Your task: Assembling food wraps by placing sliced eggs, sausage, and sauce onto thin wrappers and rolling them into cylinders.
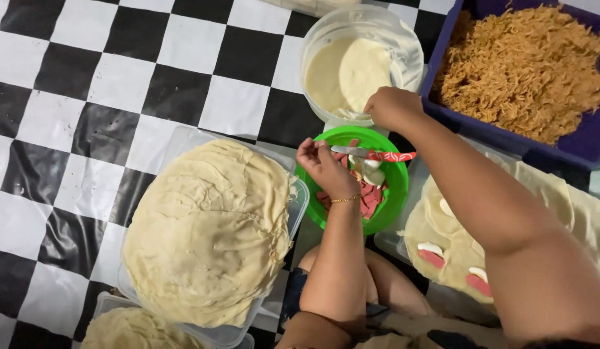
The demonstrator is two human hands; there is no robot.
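Left hand (322, 165): fingers pinched together over the round green plastic bowl (393, 194); what they pinch, cannot tell.
Right hand (392, 106): clenched at the rim of the clear round tub of creamy batter (361, 64).
Green bowl: holds pink slices, a metal knife with red patterned handle (371, 154).
Left edge: stack of thin wrinkled pale wrappers (209, 232) on a clear tray.
Top-right corner: blue tub of dry brown noodles (526, 64).
Floor: glossy black-and-white checks (87, 97).

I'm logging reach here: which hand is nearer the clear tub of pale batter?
Right. The right hand touches the batter tub's near rim; the left hand is lower, over the green bowl.
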